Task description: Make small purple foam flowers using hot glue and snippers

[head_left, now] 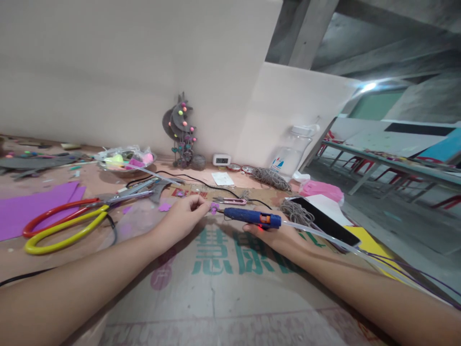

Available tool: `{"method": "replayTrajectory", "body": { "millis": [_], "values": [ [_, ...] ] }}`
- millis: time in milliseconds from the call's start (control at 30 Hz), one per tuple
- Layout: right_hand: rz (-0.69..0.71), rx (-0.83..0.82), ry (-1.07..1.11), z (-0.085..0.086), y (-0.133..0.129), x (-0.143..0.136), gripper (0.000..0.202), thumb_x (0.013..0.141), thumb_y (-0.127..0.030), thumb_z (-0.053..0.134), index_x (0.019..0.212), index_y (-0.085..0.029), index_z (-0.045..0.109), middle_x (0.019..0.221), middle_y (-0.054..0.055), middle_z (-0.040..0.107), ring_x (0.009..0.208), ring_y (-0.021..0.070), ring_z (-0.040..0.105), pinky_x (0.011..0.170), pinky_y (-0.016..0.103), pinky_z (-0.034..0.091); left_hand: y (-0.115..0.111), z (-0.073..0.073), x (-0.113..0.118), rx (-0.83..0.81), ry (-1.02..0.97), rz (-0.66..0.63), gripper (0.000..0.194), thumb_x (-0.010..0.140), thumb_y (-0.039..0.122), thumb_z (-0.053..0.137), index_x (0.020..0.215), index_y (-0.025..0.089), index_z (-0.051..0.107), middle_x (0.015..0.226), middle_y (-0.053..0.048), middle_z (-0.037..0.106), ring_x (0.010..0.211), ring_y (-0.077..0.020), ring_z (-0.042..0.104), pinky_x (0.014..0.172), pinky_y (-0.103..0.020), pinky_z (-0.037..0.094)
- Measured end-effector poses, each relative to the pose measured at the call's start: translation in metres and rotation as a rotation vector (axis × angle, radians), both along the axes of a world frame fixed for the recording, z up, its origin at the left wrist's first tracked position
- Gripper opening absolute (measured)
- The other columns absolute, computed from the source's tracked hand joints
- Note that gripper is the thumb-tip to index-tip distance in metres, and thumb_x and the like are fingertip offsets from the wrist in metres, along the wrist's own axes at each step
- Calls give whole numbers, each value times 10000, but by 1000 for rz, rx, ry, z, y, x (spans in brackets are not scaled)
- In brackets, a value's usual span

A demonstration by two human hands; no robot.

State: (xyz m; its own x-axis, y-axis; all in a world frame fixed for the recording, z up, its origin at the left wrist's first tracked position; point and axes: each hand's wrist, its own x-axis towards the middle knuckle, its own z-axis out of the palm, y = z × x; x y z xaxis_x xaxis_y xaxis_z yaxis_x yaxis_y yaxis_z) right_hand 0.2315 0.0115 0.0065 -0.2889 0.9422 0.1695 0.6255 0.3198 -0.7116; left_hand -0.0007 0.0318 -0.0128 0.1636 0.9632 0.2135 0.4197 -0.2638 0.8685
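My left hand [188, 214] pinches a small purple flower cutout [214, 207] between thumb and fingertips, above the cardboard. My right hand [277, 233] is wrapped round a blue hot glue gun [248, 216], its red light lit. The gun's nozzle points left and comes up to the flower; whether they touch I cannot tell. A long clear glue stick [324, 235] runs out of the gun's back along my right forearm. Behind the hands lies a pink craft knife [230, 201]. Another purple cutout [164, 207] lies beside my left hand.
Scissors with red and yellow handles [66, 226] lie at left near purple sheets [21, 209]. Farther back are a bowl [126, 161], a moon-shaped hanging ornament [182, 127], a small clock [221, 159] and a water bottle [291, 153]. Grey cord [297, 211] and a black phone [327, 223] lie right.
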Motion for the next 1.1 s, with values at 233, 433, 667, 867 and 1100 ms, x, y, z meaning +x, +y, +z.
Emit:
{"method": "replayTrajectory", "body": {
  "millis": [233, 433, 667, 867, 1100],
  "values": [
    [-29, -3, -15, -1, 0, -1, 208, 712, -396, 625, 749, -192, 607, 672, 8, 603, 631, 174, 540, 546, 273, 409, -1, 0, 1, -4, -34, 1, 269, 782, 395, 472, 626, 178, 490, 550, 50, 458, 530, -110, 432, 510, -209, 314],
    [-14, 60, -29, -2, 1, 2, 219, 734, -392, 608, 784, -180, 620, 757, 34, 639, 689, 188, 573, 577, 277, 429, -2, 1, 0, -9, -13, 1, 270, 785, 400, 475, 637, 175, 494, 566, 51, 465, 548, -109, 440, 521, -207, 313],
    [-11, 50, -26, 0, 2, 4, 255, 732, -440, 590, 781, -190, 599, 738, 22, 625, 686, 180, 572, 611, 275, 448, 0, 1, -1, -9, -40, 19, 273, 785, 406, 469, 654, 172, 521, 578, 38, 475, 576, -129, 462, 545, -223, 332],
    [7, 7, 177, 3, 2, 12, 381, 842, -471, 433, 698, -172, 620, 698, 41, 628, 657, 162, 567, 653, 284, 448, 1, 2, 0, -13, -67, 18, 283, 775, 419, 471, 658, 171, 544, 570, 33, 494, 578, -137, 476, 540, -224, 342],
    [21, 58, 372, 23, 14, 16, 350, 848, -468, 446, 794, -161, 604, 805, 68, 655, 674, 144, 572, 668, 270, 460, 3, -3, 1, -45, -105, -5, 286, 768, 448, 480, 682, 178, 520, 579, 49, 481, 549, -121, 450, 524, -214, 320]
  ]
}}
